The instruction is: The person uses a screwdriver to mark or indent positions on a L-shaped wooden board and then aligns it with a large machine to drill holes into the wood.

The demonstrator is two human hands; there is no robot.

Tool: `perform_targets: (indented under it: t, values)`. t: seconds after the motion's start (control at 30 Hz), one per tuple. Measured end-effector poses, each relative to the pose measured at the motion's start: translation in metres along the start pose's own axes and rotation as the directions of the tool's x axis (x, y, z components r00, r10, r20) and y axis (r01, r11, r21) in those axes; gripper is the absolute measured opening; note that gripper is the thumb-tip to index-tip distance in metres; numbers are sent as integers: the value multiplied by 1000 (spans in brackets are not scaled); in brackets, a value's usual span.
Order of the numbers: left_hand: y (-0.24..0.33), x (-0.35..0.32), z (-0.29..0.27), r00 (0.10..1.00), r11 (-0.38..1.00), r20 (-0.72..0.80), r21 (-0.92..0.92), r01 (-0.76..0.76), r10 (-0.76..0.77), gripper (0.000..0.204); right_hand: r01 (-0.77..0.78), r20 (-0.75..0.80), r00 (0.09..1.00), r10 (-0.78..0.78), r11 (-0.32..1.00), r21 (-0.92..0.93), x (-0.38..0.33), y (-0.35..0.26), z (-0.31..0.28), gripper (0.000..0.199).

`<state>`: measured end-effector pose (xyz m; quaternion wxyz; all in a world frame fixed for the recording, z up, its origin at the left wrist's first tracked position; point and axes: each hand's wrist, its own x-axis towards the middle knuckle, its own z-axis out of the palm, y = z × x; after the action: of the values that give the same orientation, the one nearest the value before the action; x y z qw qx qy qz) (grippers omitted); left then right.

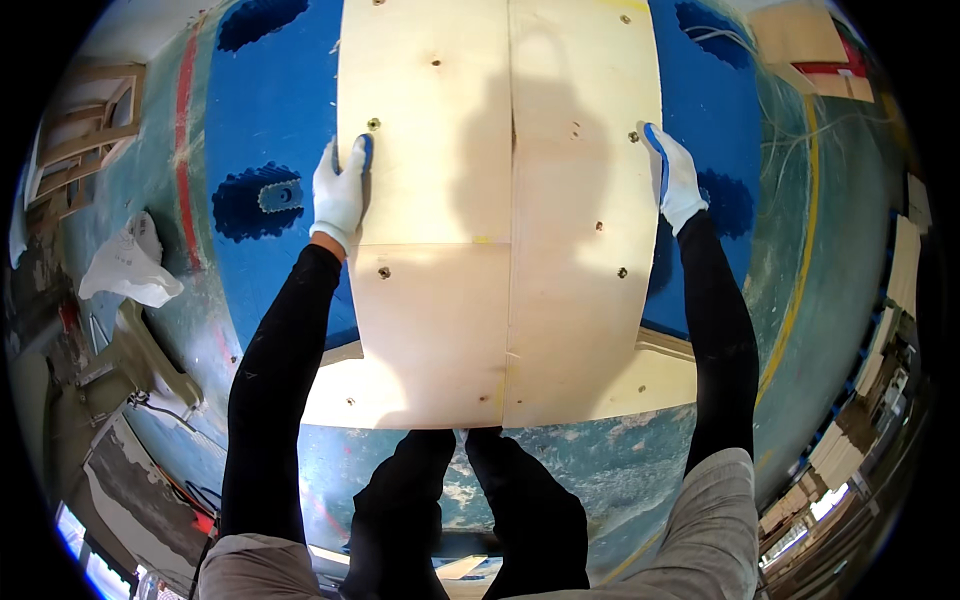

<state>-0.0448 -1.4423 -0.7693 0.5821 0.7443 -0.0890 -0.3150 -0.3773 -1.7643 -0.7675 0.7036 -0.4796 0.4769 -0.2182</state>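
A large pale plywood panel (500, 200), made of two boards joined along a middle seam, lies over a blue surface (260, 110). My left hand (340, 190), in a white glove with blue palm, grips the panel's left edge near a screw hole. On the opposite side my right hand (675, 175), gloved the same way, holds the right edge. Both black-sleeved arms reach up from below. Several small screw holes dot the boards.
A serrated hole with a metal piece (268, 197) opens in the blue surface left of the panel. A crumpled white cloth (130, 265) lies on the left. Wooden frames (85, 125) lean at far left, stacked boards (810, 40) top right. My black-trousered legs (470, 510) stand below.
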Motion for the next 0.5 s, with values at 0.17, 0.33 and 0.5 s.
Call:
perform_targets:
  t: [0.17, 0.33, 0.5]
  values:
    - [-10, -8, -20, 998, 998, 67, -61, 13, -9, 55, -22, 62, 998, 25, 999, -47, -40, -9, 31, 41]
    - [-49, -99, -77, 967, 901, 227, 434, 8, -118, 56, -173, 31, 984, 176, 982, -75, -120, 29, -4, 47]
    - [-55, -120, -41, 995, 975, 50, 212, 69, -81, 51, -167, 20, 986, 166, 985, 49, -121, 45, -16, 49]
